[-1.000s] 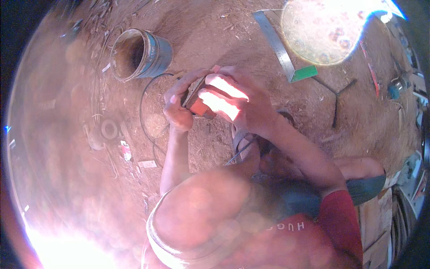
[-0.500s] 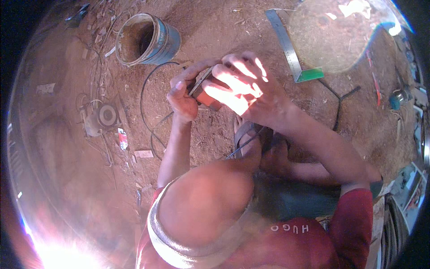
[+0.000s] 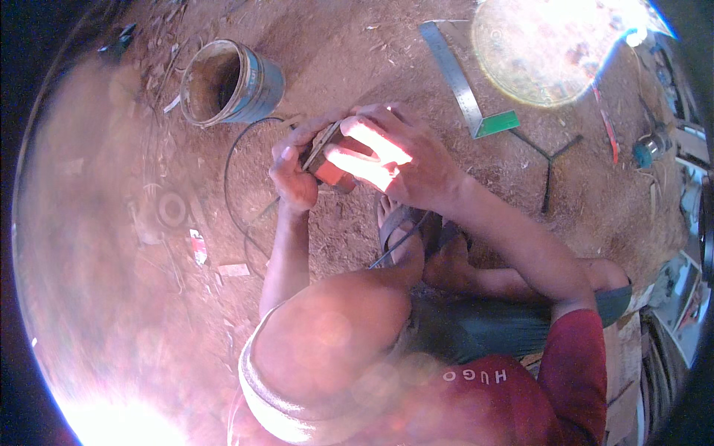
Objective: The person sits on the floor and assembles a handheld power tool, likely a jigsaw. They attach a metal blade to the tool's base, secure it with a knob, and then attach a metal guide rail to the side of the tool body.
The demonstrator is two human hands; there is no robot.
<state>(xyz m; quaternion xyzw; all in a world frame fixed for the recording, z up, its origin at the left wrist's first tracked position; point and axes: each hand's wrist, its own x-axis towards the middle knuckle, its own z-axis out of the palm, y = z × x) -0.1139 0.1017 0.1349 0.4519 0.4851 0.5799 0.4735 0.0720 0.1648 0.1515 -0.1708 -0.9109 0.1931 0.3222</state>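
Observation:
Between my two hands is an orange-and-black hand-sized tool [image 3: 328,174] with a flat, plate-like side; it looks like a small sander, though my fingers cover much of it. My left hand [image 3: 294,177] grips its left edge, thumb pressed against the plate. Over its right side and top bend the fingers of my right hand [image 3: 409,157], brightly lit by sun. The tool is held tilted above the ground, in front of my sandalled foot [image 3: 401,227]. A black cable [image 3: 227,167] loops on the ground just left of my left hand.
A dirty blue bucket [image 3: 262,89] stands at the far left. Ahead on the right lies a try square [image 3: 454,70] with a green handle, near a black three-armed wrench [image 3: 549,158]. A blurred round-faced machine [image 3: 171,211] sits left. A thin red tool [image 3: 608,128] lies right.
The whole view has shifted slightly, so ground objects sit a little farther left. Both hands keep hold of the tool; my right fingers have moved slightly over it.

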